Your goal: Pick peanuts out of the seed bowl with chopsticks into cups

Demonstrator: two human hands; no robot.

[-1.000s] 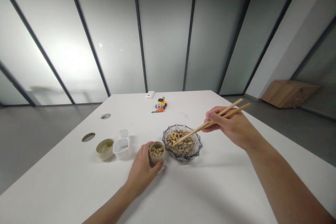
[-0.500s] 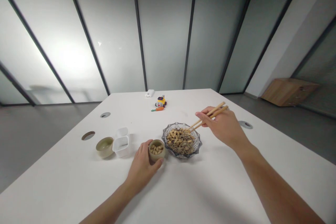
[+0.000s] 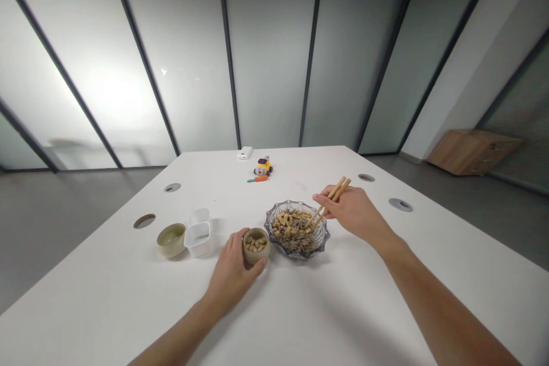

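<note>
My left hand (image 3: 235, 269) is wrapped round the left side of a small green cup (image 3: 256, 257), which has several peanuts (image 3: 256, 243) in it. Right beside the cup is a scalloped glass bowl (image 3: 322, 240) with peanuts (image 3: 288, 221) and striped sunflower seeds (image 3: 299, 242). Pinched in my right hand (image 3: 349, 209) is a pair of wooden chopsticks (image 3: 332, 200). Their tips reach down among the nuts and seeds at the bowl's right side. Whether anything is between the tips, I cannot tell.
Left of my left hand stand two clear plastic containers (image 3: 198, 240) and a green bowl (image 3: 171, 247). Farther back on the white table (image 3: 231, 189) lie a toy carrot (image 3: 258, 179), a yellow toy vehicle (image 3: 263, 166) and a white box (image 3: 245, 152). Several round holes pierce the tabletop.
My right hand has moved left and slightly down, and the chopsticks are now steeper, with their tips lower in the bowl. My left hand and the cup have stayed where they were.
</note>
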